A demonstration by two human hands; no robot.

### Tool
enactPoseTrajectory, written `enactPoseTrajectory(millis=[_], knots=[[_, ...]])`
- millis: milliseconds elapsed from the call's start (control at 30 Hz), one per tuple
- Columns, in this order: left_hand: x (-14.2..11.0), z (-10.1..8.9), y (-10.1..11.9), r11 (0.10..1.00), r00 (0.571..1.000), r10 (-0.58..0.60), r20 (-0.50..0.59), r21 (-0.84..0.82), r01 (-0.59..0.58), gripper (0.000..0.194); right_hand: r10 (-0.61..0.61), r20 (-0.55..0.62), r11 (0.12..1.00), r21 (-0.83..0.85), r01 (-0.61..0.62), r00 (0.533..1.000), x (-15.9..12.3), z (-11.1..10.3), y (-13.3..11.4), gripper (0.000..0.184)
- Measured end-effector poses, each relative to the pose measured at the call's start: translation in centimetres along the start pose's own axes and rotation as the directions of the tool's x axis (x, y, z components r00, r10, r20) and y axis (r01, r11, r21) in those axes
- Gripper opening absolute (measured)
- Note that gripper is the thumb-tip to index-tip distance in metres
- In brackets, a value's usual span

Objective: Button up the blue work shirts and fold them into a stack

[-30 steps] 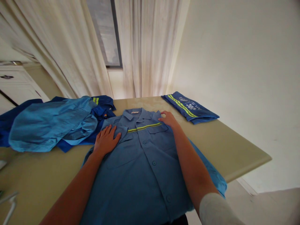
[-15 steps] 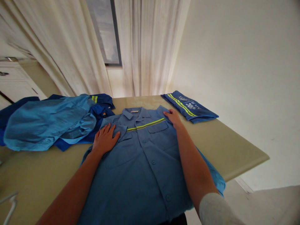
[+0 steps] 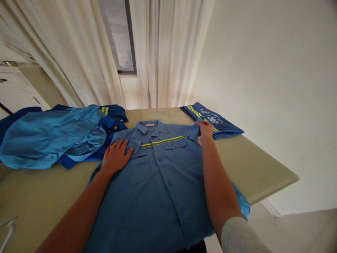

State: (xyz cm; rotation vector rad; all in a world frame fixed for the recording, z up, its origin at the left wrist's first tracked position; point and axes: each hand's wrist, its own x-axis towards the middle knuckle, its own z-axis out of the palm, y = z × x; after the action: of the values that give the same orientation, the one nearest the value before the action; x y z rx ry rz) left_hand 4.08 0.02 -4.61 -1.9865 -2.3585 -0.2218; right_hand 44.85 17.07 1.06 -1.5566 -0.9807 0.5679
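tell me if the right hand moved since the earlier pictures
Yes, the right hand moved right, towards the folded garment, now overlapping it in view.

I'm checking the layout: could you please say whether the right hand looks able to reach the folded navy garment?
Probably yes: the right hand, though pinching the grey-blue shirt, appears close to the folded navy garment, and nothing visibly blocks it.

The shirt (image 3: 147, 182) is showing muted blue with a yellow chest stripe (image 3: 168, 140). The folded garment (image 3: 228, 129) is displaying dark blue, yellow bands (image 3: 194, 111) and pale print (image 3: 212, 120).
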Motion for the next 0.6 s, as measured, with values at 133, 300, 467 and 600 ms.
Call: enactPoseTrajectory(millis=[133, 300, 467, 600], knots=[[0.0, 0.0, -0.1, 1.000, 1.000, 0.007, 0.004, -0.003, -0.007, 0.073, -0.142, 0.645, 0.983, 0.005, 0.181, 0.751, -2.5, 0.8, -3.0, 0.036], [-0.1, 0.1, -0.1, 1.000, 1.000, 0.007, -0.001, -0.007, -0.007, 0.074, -0.060, 0.761, 0.781, -0.367, 0.505, 0.645, -4.2, 1.7, -3.9, 0.025], [0.0, 0.2, -0.1, 1.000, 1.000, 0.008, -0.012, -0.011, -0.008, 0.074, 0.119, 0.765, 0.588, -0.568, 0.576, 0.633, -3.5, 1.3, -3.1, 0.026], [0.1, 0.3, -0.2, 1.000, 1.000, 0.009, -0.011, -0.014, -0.010, 0.074, 0.120, 0.720, 0.657, -0.573, 0.489, 0.683, -2.9, 1.1, -2.1, 0.027]])
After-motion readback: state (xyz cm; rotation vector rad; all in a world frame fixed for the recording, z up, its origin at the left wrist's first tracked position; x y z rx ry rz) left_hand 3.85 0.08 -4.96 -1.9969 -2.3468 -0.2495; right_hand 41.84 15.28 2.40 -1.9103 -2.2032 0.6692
